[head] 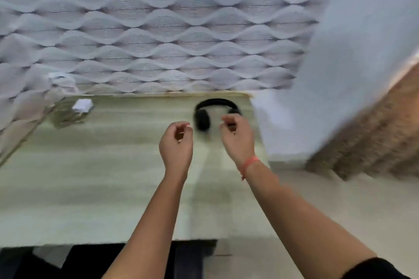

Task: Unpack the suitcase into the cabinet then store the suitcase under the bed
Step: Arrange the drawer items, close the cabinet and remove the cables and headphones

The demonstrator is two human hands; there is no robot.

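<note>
Headphones [201,120]: laid flat at the bench's [102,176] far right corner, against the wall, judged set out of the way.
Left hand [176,142]: loosely curled, nothing held.
Right hand [238,137]: curled over one earcup; grip could not be told.

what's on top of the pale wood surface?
Black headphones near its back right corner, a small white block back left. The right hand hides one earcup. Blur obscures what lies beside the block.
</note>
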